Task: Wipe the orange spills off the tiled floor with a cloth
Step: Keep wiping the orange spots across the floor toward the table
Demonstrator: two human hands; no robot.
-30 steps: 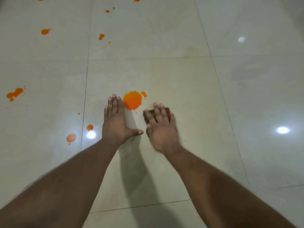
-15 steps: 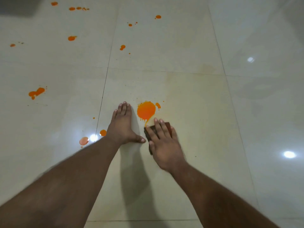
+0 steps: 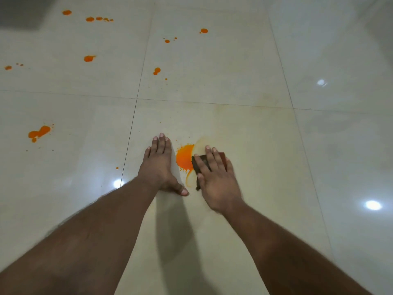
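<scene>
- Head view: the person's right hand presses flat on a dark cloth, fingers straight and spread over it, not curled round it.
- The cloth lies on the tiled floor, its left edge touching the right side of the large orange spill.
- A pale, yellowish smear curves just beyond the cloth, on the spill's far right side.
- The left hand rests palm-down on the floor just left of the spill, fingers straight and together, thumb stretched toward the right hand; it holds nothing.
- Smaller orange spots lie well apart from the hands: a double blot to the left, another on the tile beyond, and more scattered farther off.
- Round light reflections shine on the glossy tiles.
</scene>
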